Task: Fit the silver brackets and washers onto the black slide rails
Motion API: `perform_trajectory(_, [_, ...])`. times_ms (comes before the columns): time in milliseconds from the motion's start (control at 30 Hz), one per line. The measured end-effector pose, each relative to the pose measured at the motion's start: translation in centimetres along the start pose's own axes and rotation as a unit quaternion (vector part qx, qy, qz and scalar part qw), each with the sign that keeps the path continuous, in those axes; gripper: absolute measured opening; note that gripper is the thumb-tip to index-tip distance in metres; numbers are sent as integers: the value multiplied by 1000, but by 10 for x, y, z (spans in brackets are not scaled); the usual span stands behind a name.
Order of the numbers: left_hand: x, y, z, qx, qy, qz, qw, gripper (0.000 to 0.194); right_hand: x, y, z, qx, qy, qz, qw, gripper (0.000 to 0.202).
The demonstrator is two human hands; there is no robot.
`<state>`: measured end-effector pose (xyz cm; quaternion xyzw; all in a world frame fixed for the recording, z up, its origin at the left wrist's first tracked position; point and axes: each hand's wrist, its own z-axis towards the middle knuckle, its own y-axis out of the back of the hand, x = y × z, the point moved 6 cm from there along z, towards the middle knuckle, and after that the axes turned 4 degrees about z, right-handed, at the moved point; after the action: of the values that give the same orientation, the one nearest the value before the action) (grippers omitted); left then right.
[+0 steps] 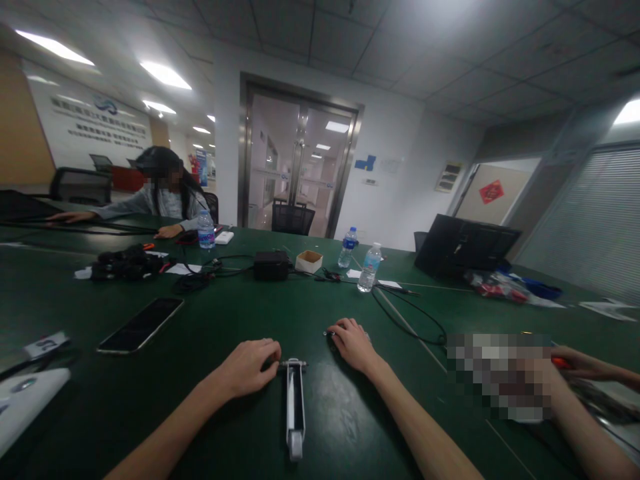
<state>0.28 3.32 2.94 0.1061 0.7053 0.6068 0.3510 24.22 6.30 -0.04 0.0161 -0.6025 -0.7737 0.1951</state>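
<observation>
A narrow metal frame (pixel 296 410) with a pale block at its near end lies on the green table in front of me. A short rod crosses its far end. My left hand (pixel 253 365) is at the left end of that rod, with thumb and fingers pressed together on it. To the right of the frame, apart from it, my right hand (pixel 351 341) rests low over the table. Its thumb and fingertips are pinched at a small metallic piece (pixel 329 333), too small to name.
A phone (pixel 143 325) lies at the left. Farther back are a black box (pixel 271 265), an open carton (pixel 309 261), bottles (pixel 370 268) and cables. A monitor (pixel 465 245) stands back right. Another person's hands work at the right edge; a person sits across the table.
</observation>
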Motion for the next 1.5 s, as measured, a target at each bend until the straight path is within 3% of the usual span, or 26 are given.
perform_trajectory(567, [3, -3, 1, -5, -15, 26, 1000, 20, 0, 8, 2, 5, 1, 5, 1000, 18])
perform_trajectory(767, [4, -3, 1, -8, -16, 24, 1000, 21, -24, 27, -3, 14, -65, -49, 997, 30])
perform_trajectory(933, [5, -3, 1, -7, -10, 17, 1000, 21, -39, 31, -9, 62, -124, -67, 988, 24])
perform_trajectory(1500, [3, 5, -2, -36, -14, 17, 999, 19, -38, 28, -6, 34, -154, -12, 987, 29])
